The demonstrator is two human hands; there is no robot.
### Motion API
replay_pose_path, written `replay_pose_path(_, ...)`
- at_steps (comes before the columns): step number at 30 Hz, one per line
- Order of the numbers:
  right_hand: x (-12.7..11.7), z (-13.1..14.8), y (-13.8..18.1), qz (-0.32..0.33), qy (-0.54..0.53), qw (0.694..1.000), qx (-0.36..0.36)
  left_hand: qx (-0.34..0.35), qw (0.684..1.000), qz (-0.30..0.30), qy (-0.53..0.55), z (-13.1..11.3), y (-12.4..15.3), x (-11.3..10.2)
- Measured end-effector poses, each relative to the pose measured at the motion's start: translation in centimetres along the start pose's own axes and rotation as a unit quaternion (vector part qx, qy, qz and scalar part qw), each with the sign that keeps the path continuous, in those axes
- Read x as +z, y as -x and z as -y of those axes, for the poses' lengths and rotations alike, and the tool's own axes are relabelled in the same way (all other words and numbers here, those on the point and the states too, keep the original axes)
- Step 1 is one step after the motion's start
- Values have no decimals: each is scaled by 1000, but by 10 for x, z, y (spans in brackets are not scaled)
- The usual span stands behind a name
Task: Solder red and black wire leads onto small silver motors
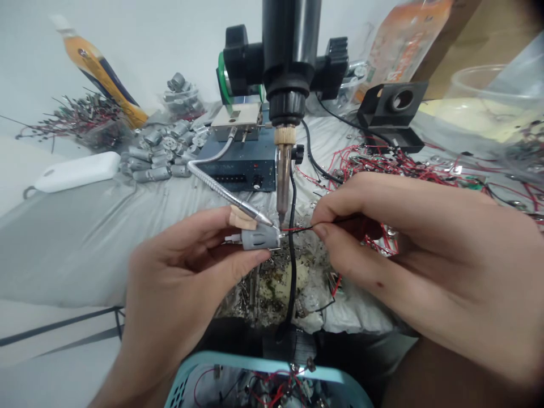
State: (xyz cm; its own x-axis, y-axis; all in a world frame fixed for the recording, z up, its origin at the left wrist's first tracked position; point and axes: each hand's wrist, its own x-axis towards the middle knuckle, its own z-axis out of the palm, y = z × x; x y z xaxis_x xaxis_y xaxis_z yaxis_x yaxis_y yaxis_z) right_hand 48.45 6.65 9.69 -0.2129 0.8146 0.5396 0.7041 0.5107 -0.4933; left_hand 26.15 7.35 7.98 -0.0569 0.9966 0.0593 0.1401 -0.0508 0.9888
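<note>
Between the thumb and fingers of my left hand (182,272) lies a small grey motor (257,238), held sideways with its shaft end to the left. A tan wrap covers one of that hand's fingertips. My right hand (408,243) pinches a red and a black wire (300,229), whose ends reach the motor's terminal end. Directly above that spot, the tip of a mounted soldering iron (283,187) points down. A silvery solder feed tube (232,195) slants in from the upper left, its nozzle close to the iron tip. Whether the wires are joined to the motor cannot be made out.
Loose grey motors (159,150) are piled at the back left, near a white device (79,171). Behind the iron stands a blue control box (242,164). Tangled red wires (369,164) spread at right. A light-blue basket (238,358) sits below the table edge, holding wired parts.
</note>
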Motion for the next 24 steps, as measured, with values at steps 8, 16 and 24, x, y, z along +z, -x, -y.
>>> replay_pose_path(8, -3, -2, -1, 14, 15, 1000, 1, 0, 1000, -6, 2, 2, -1, 0)
replay_pose_path(16, -3, -1, 0, 22, 17, 1000, 3, -21, 1000, 9, -11, -2, 0, -1)
replay_pose_path(24, -9, 2, 1, 39, 12, 999, 1, 1, 999, 32, -9, 4, -6, -9)
